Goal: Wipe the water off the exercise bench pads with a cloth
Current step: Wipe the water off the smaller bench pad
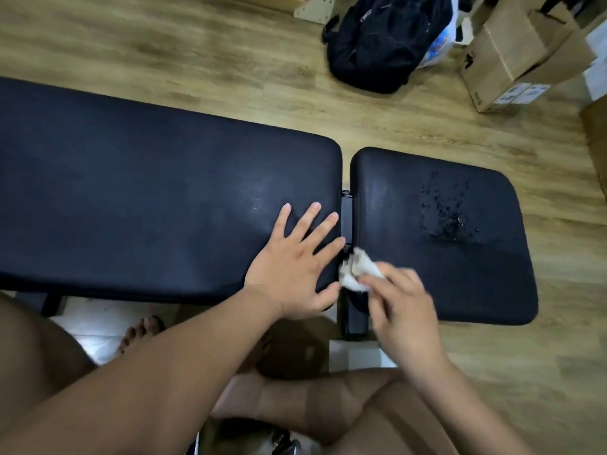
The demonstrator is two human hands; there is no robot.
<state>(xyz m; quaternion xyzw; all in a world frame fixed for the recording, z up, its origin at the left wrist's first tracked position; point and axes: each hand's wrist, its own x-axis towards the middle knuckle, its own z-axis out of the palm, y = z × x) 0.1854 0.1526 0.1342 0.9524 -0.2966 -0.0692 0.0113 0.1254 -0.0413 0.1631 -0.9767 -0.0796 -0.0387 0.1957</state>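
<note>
A black exercise bench lies across the view in two pads. The long back pad [131, 198] fills the left and the smaller seat pad [460, 274] sits to the right. Water droplets [446, 208] are scattered over the middle of the seat pad. My left hand [295, 261] rests flat with spread fingers on the right end of the long pad. My right hand [400, 307] pinches a crumpled white cloth [356, 270] at the near left corner of the seat pad, right by the gap and hinge [346, 218] between the pads.
A black backpack [384, 41] lies on the wooden floor beyond the bench. Cardboard boxes [512, 54] stand at the top right. My bare legs and a foot [138, 333] are in front of the bench at the bottom.
</note>
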